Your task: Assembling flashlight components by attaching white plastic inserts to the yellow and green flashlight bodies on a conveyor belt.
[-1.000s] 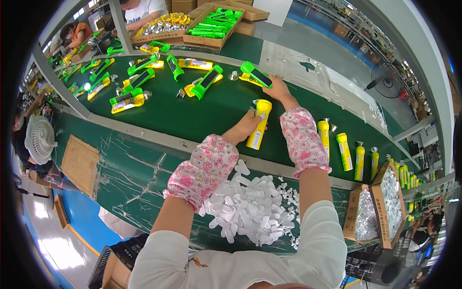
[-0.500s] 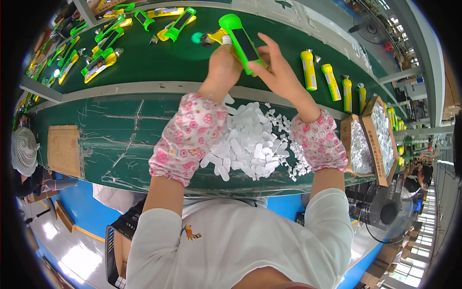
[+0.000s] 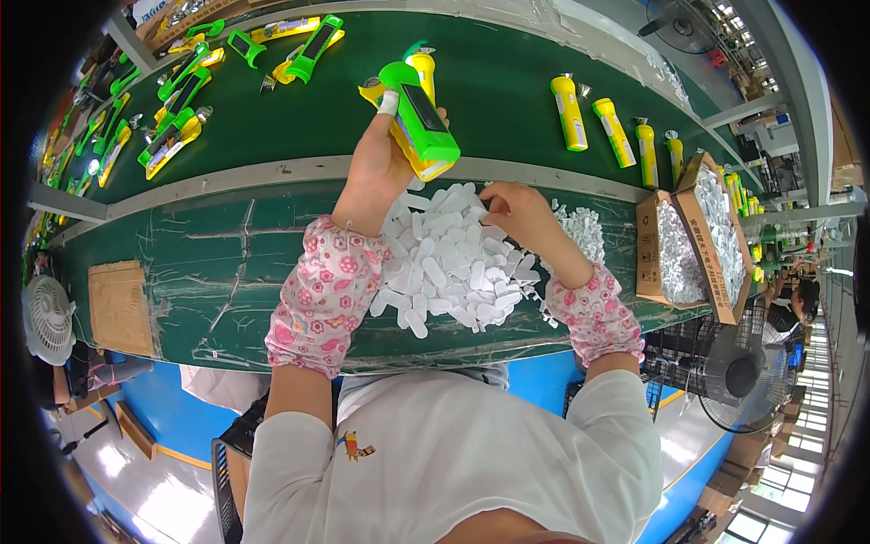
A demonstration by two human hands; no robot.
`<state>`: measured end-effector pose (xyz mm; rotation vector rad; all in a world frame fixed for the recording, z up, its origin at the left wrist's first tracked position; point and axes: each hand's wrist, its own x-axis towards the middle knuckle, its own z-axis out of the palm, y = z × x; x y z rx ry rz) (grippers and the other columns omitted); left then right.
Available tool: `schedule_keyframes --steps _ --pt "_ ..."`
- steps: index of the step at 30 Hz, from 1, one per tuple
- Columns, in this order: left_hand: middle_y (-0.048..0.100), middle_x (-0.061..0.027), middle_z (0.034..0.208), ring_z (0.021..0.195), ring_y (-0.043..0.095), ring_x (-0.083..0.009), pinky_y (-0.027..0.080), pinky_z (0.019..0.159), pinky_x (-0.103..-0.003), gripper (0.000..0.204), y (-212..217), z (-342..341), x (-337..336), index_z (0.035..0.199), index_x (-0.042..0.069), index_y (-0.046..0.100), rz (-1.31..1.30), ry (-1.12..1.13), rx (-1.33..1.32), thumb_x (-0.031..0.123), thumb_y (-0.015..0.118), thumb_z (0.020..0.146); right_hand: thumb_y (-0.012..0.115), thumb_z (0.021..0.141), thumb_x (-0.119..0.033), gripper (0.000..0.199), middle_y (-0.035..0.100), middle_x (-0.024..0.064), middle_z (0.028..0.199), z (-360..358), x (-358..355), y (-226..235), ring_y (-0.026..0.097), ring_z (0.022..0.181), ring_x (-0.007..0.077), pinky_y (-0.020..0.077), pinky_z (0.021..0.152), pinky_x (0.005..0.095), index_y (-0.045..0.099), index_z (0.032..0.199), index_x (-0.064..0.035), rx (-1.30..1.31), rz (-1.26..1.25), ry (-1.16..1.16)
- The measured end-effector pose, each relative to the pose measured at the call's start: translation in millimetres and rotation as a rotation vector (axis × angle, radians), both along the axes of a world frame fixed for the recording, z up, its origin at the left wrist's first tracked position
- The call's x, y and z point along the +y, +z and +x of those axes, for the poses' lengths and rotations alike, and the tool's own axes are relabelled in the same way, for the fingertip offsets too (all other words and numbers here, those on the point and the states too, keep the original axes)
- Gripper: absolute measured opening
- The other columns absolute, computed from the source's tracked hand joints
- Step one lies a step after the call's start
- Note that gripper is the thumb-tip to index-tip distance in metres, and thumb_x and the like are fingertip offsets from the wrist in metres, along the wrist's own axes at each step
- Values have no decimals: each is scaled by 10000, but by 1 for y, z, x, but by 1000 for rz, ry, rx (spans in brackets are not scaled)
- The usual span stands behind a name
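Observation:
My left hand (image 3: pixel 373 174) is wrapped round a flashlight part (image 3: pixel 419 127) with a green cover, a dark panel and a yellow body, held tilted above the green belt. A white wrap covers one fingertip of that hand. Close behind the part is a yellow flashlight body (image 3: pixel 422 71); I cannot tell whether they touch. My right hand (image 3: pixel 524 218) is at the upper right side of a heap of white oval pieces (image 3: pixel 444 263), thumb and fingers drawn together. What lies between those fingertips is too small to make out.
Small white bits (image 3: pixel 580 231) lie right of the heap. Several yellow flashlights (image 3: pixel 569 113) stand along the belt (image 3: pixel 489 118) at right; green-and-yellow parts (image 3: pixel 177 136) lie at left. Cardboard boxes (image 3: pixel 666 254) hold small pieces. A cardboard sheet (image 3: pixel 122 310) lies left; a fan (image 3: pixel 729 372) stands lower right.
My right hand has let go of the flashlight part and come down to the white heap. My left hand, still gripping the part, has shifted left and down.

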<state>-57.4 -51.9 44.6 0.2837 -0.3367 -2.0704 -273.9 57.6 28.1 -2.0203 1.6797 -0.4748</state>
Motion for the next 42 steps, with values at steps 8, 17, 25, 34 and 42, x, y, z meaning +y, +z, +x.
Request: schedule_keyframes --steps 8,17,25,34,42 --pt "626 -160 1077 971 641 -282 535 854 -445 379 9 -12 24 1221 75 471 -231 -104 -197 379 457 995 628 891 -49 172 615 101 868 16 -7 92 636 739 201 499 598 285 557 1046 -25 -391 -413 -62" --pt "488 -52 1308 1213 481 -220 370 1048 -411 437 18 -18 42 1390 141 361 -218 -216 134 385 355 1028 681 814 -3 232 624 92 876 23 -30 98 578 754 223 464 664 310 687 1042 -45 -177 -718 145" --pt "447 -41 1323 1255 455 -216 392 1044 -439 502 16 -19 43 1414 147 316 -374 -194 143 242 535 972 657 837 26 305 603 30 853 51 -15 123 555 745 86 434 642 223 632 1131 -49 -488 -479 64" --pt "473 -46 1278 1200 501 -215 450 997 -446 528 15 -17 42 1377 134 366 -387 -123 60 179 629 921 676 801 12 257 577 59 817 57 -17 106 550 726 195 475 635 295 641 1041 -71 -478 -575 73" --pt "493 -67 1264 1190 508 -220 445 997 -444 488 22 -13 42 1376 112 367 -463 -32 -19 226 576 950 735 789 -121 434 543 107 936 52 -10 110 543 838 247 457 795 353 598 1198 -74 -133 -778 63"
